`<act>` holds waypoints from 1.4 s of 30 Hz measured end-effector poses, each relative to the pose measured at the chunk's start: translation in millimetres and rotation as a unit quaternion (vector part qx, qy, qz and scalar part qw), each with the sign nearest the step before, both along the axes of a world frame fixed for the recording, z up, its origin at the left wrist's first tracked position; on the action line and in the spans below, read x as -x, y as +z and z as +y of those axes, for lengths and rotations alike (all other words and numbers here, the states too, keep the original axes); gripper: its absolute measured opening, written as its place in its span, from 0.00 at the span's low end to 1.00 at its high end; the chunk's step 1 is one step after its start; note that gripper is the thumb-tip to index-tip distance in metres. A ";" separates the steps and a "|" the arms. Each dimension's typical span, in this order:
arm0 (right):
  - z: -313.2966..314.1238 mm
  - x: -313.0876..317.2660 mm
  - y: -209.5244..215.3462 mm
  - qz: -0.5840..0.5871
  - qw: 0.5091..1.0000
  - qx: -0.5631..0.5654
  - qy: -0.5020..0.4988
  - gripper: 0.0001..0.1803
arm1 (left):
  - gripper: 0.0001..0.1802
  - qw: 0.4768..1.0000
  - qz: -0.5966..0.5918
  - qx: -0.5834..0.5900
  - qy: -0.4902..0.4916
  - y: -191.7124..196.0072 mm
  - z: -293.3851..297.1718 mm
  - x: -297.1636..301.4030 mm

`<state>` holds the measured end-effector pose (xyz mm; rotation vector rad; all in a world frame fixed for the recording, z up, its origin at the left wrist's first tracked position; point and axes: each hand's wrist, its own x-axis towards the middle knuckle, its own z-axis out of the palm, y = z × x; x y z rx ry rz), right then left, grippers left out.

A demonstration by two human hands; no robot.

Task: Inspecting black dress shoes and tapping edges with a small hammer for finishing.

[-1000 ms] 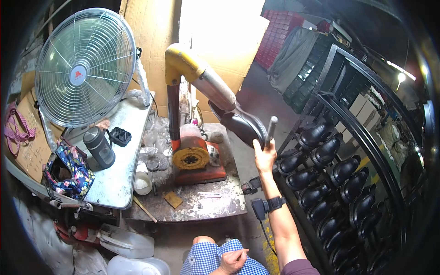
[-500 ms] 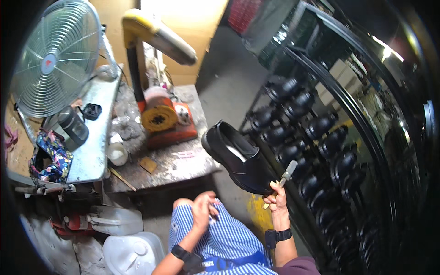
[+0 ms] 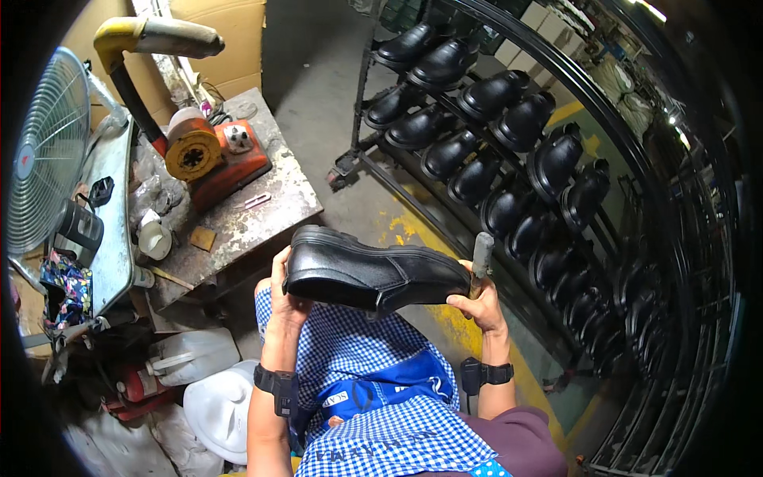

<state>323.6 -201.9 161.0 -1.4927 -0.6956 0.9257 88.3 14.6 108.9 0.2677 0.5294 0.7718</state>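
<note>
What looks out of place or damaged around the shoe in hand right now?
Nothing stands out. The black shoe lies on its side over the lap, intact, with the left hand at its heel and the right hand at its toe, also gripping a small tool. The shoes on the rack sit in even rows.

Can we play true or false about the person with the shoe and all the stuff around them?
1. Both hands hold the black leather shoe. True: the left hand grips the heel end, the right hand the toe end.
2. The right hand also holds a grey-handled tool. True.
3. The tall metal rack holds red boots. False: it holds black shoes.
4. The round wire-caged fan is on the person's right. False: it is on the left.
5. The orange machine sits on the worn workbench. True.
</note>
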 end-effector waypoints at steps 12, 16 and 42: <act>-83.4 -13.1 -54.3 0.027 0.997 0.000 -0.066 0.40 | 0.21 0.969 0.087 -0.205 -0.103 38.0 -50.9 -37.7; -103.4 -11.1 -61.1 0.074 0.979 -0.093 -0.167 0.37 | 0.25 0.960 0.127 -0.183 -0.168 28.3 -58.9 -54.5; -158.5 -219.5 25.1 0.006 0.745 -0.079 -0.663 0.27 | 0.14 0.836 0.264 -0.394 -0.277 -71.2 -96.9 -106.8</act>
